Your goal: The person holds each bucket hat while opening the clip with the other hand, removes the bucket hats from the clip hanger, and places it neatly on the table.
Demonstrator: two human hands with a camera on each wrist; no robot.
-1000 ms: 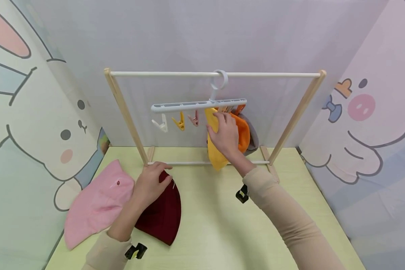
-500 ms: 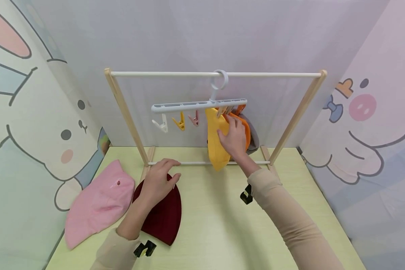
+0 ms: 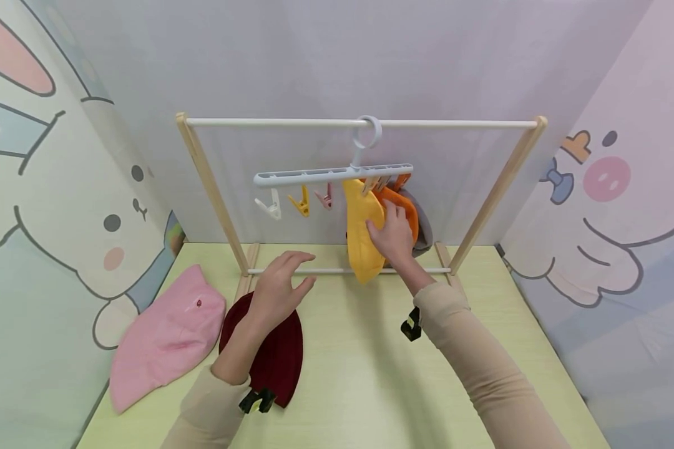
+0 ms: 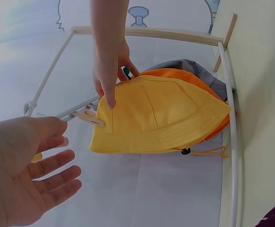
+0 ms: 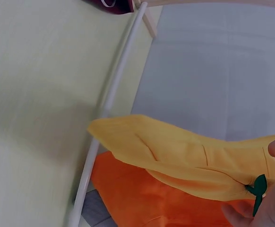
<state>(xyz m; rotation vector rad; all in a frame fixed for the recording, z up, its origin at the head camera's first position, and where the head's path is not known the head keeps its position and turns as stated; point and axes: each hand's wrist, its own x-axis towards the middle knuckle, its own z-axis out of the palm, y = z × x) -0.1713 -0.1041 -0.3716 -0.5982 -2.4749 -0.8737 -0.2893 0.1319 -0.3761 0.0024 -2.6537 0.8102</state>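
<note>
A yellow hat (image 3: pixel 361 243) hangs by clothespins (image 4: pixel 91 118) from the right half of a pale hanger (image 3: pixel 309 177). My right hand (image 3: pixel 394 238) grips the hat near its top; in the left wrist view the thumb lies on the yellow cloth, the other fingers behind it. Just behind hangs an orange hat (image 5: pixel 133 189), with a grey one (image 3: pixel 424 231) farthest back. A green leaf-shaped piece (image 5: pixel 259 189) shows beside the right fingers. My left hand (image 3: pixel 278 290) is in the air above a dark red hat (image 3: pixel 281 355), its fingers apart and holding nothing.
The hanger hooks over the white top bar (image 3: pixel 455 124) of a wooden-sided rack (image 3: pixel 494 193). White, yellow and pink clips (image 3: pixel 326 198) hang on its left half. A pink hat (image 3: pixel 168 337) lies on the table at left. Patterned cloth walls stand around.
My left hand has moved right and slightly up from the dark red hat's top. My right hand has shifted right and down, off the clothespins and onto the yellow hat's right side.
</note>
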